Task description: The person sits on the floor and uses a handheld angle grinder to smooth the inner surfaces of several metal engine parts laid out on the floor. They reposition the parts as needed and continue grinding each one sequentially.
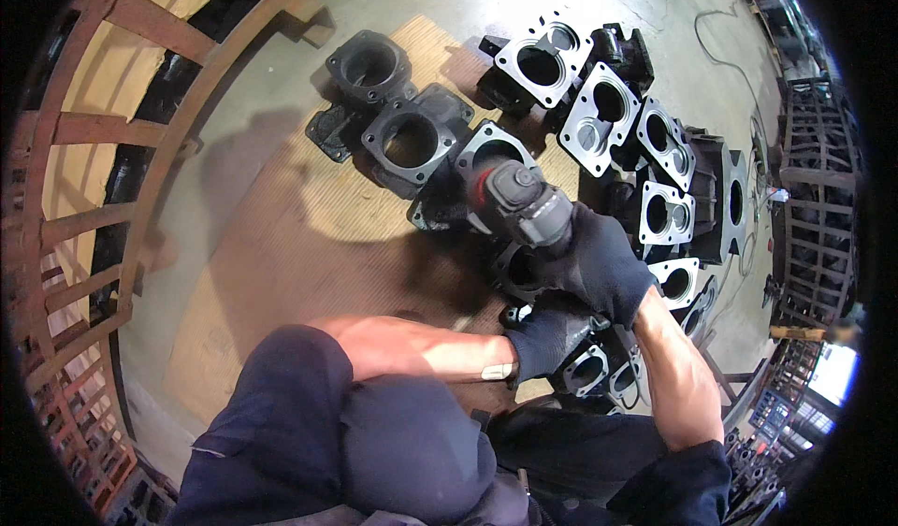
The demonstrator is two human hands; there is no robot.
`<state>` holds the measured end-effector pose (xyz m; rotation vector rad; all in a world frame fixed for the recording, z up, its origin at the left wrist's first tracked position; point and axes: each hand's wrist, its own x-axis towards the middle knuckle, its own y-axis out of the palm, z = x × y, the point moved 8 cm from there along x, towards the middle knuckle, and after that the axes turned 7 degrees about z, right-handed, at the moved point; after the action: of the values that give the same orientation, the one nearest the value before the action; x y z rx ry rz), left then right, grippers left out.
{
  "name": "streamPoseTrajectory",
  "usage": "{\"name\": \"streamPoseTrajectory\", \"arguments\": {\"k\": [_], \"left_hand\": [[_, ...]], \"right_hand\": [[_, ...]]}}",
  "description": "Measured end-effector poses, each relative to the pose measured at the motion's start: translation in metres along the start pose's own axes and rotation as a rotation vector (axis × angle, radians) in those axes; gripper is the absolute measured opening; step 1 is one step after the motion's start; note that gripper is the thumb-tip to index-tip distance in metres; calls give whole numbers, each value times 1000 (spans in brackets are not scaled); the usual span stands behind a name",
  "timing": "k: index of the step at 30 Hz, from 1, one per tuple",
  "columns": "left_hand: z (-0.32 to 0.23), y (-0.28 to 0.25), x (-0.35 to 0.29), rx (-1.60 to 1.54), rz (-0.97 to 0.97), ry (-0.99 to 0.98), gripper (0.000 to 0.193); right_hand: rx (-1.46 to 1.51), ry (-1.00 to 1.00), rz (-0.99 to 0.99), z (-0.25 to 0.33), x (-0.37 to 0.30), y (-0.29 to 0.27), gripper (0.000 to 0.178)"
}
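Note:
An angle grinder [530, 203] with a grey head and a red ring is held over a casting's pale flange [496, 143]; the disc is blurred and mostly hidden. My right hand [603, 259], in a dark knit glove, is wrapped round the grinder's body behind its head. Lower down, my left hand [552, 339], gloved alike, is closed at the tool's rear end, its fingers partly hidden. Left of the grinder sits a dark metal casting [412, 147] with a round bore and bolt holes. Another dark casting [519, 269] lies beneath the tool.
Several castings with bright flange faces [599, 119] stand to the right, some near my legs. A dark casting [367, 66] sits at the far left on the ribbed cardboard [281, 199]. Rusty metal racks [103, 133] line the left side. A cable [716, 54] trails over the concrete floor.

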<state>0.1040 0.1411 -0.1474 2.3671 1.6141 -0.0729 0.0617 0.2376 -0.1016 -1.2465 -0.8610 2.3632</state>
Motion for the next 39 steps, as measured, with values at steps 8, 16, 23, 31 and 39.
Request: {"name": "streamPoseTrajectory", "arguments": {"k": [8, 16, 23, 31, 39], "left_hand": [[-3, -13, -2, -146, -14, -83, 32], [-9, -20, -13, 70, -49, -19, 33], [13, 18, 0, -133, -55, -16, 35], [21, 50, 7, 200, 128, 66, 30], [-4, 8, -7, 25, 96, -161, 29]], "right_hand": [[-14, -13, -21, 5, 10, -5, 47], [-65, -65, 12, 22, 10, 0, 48], [-3, 54, 48, -13, -12, 9, 51], [21, 99, 15, -25, -32, 6, 51], [-20, 50, 29, -9, -14, 5, 49]]}}
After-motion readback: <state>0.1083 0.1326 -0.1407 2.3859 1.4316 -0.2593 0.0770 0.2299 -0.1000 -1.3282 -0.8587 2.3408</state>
